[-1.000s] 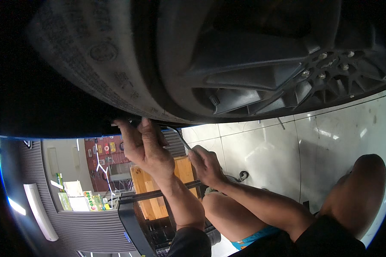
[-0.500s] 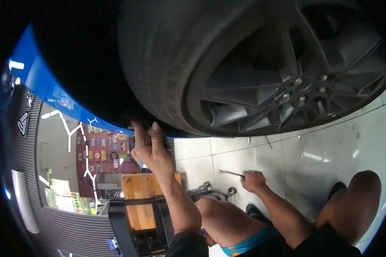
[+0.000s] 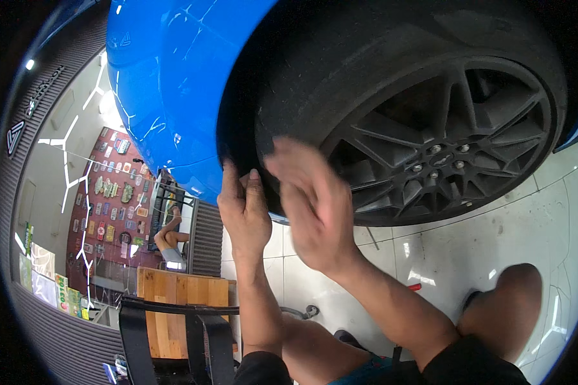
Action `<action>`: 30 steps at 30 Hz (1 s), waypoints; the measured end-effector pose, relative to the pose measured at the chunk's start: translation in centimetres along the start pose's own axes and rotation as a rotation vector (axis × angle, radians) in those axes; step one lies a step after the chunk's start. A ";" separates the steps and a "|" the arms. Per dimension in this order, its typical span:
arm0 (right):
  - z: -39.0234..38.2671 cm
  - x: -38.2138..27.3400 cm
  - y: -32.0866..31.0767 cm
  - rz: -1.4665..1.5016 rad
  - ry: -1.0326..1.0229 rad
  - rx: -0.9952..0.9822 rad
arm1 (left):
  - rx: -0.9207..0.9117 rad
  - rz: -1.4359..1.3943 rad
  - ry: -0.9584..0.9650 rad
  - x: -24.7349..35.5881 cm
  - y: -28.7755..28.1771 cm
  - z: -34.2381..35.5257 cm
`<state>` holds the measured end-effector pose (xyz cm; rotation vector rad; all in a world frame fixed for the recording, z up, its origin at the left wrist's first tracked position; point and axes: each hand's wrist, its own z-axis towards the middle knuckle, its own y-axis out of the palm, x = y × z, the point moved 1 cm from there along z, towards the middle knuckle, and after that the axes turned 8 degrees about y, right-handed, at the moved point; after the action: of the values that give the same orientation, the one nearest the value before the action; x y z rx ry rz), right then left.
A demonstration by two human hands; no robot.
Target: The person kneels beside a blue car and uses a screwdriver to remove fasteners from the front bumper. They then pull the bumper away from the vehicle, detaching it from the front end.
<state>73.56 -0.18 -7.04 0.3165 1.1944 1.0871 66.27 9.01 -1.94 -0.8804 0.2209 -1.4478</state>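
A blue car's front fender (image 3: pixel 173 83) curves down beside a black tyre (image 3: pixel 289 90) on a dark spoked wheel (image 3: pixel 440 154). My left hand (image 3: pixel 245 212) reaches up to the lower edge of the wheel arch, between fender and tyre. Its thumb and forefinger are bent at the dark edge there, and whatever lies between them is lost in shadow. Close to its right, my right hand (image 3: pixel 318 215) is raised in front of the tyre, smeared by motion. No tool shows in it.
Behind my left forearm stands a black frame (image 3: pixel 164 308) with a wooden board (image 3: pixel 183 289). A small red object (image 3: pixel 415 287) shows on the tiled floor (image 3: pixel 392 250) by my right forearm. Another person (image 3: pixel 171 240) sits in the background at left.
My right hand has risen from low over the floor to beside my left hand; the slender metal tool it held no longer shows. The view has shifted, showing more of the blue fender.
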 end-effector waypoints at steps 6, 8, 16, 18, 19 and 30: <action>5.9 -2.4 6.7 0.176 0.035 -0.128 | -0.064 0.373 0.316 1.8 -0.3 0.8; 6.3 -3.2 6.4 0.252 0.130 -0.186 | -0.070 0.282 0.225 1.7 0.0 0.4; 6.8 -5.7 3.5 0.618 0.179 -0.280 | -0.007 0.029 0.048 2.1 1.2 0.1; 6.9 -5.7 3.2 0.617 0.142 -0.295 | 0.010 -0.081 -0.002 2.5 1.4 0.2; 6.9 -5.9 3.4 0.615 0.130 -0.289 | 0.030 -0.146 -0.015 2.3 1.3 0.3; 5.3 -1.3 4.5 -0.395 -0.162 -0.193 | -0.080 0.196 0.191 -0.2 0.2 0.4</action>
<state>75.84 2.68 -1.01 0.0146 0.9483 0.8057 66.65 9.28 -1.89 -0.7623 0.4978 -1.3462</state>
